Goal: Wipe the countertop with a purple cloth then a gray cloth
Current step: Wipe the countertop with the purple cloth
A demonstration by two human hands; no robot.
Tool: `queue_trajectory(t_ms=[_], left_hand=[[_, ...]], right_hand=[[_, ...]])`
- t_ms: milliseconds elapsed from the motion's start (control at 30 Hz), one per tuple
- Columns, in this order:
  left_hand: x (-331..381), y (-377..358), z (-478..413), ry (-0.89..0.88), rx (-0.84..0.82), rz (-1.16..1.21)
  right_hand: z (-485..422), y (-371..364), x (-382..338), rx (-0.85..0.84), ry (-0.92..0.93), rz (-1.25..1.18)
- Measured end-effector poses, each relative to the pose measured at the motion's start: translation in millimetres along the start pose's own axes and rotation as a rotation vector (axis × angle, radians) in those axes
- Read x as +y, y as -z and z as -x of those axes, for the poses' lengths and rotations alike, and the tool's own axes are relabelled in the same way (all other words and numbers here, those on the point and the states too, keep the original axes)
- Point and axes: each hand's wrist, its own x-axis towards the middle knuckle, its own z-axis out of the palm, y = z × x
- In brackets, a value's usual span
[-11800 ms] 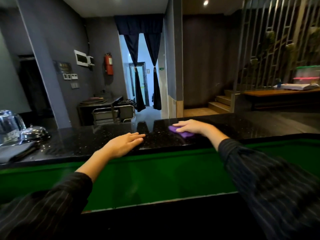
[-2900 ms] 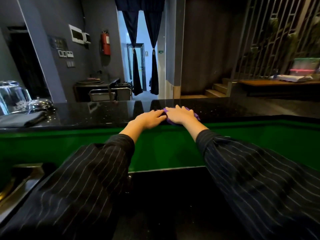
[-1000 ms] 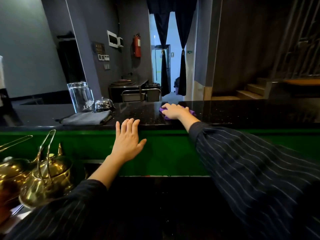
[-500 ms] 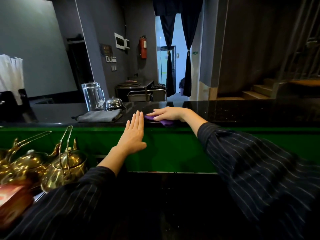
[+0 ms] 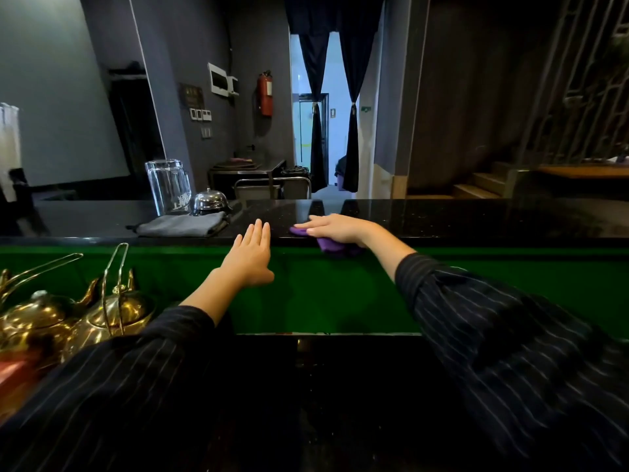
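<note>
At centre frame our right hand (image 5: 337,228) presses the purple cloth (image 5: 332,246) flat-fingered onto the tabletop (image 5: 476,218) edge to wipe, while our left hand (image 5: 250,258) braces open and empty beside the gray cloth (image 5: 180,224).

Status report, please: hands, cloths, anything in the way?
Right hand flat on purple cloth at counter front edge. Left hand open, fingertips at the edge, holding nothing. Gray cloth untouched to the left; jug and bell behind it.
</note>
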Motion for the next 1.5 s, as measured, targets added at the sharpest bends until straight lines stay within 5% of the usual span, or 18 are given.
queue_trajectory(t_ms=[100,267,467,767,900,1067,1167,1300,1500], left_hand=[[15.9,8.6,3.1,0.013,-0.039,0.009],[83.2,11.2,-1.8,-0.186,-0.051,0.021],[165.2,26.2,-45.0,-0.231,-0.125,0.035],[209.0,32.4,-45.0,-0.123,-0.249,-0.064],[248.3,96.8,-72.2,-0.060,-0.497,-0.176],[316.2,71.1,-88.5,-0.174,-0.372,0.029],[331.5,37.3,-87.0,-0.146,-0.162,0.120],[325.0,25.5,-98.1,-0.190,-0.116,0.168],[325.6,18.7,-105.1,-0.154,-0.052,0.173]], right_hand=[[28.5,19.7,40.7,0.095,-0.132,-0.016],[36.7,9.2,61.7,0.394,-0.499,0.324],[70.6,11.7,88.4,0.414,-0.255,0.339],[133.0,66.1,204.9,0.543,-0.670,0.326],[128.6,54.9,188.3,0.510,-0.486,0.330],[169.4,70.1,227.5,0.453,-0.361,0.259],[197.0,102.9,270.3,0.418,-0.494,0.282],[208.9,128.7,303.7,0.325,-0.686,0.220],[161.5,116.1,248.1,0.292,-0.998,0.260]])
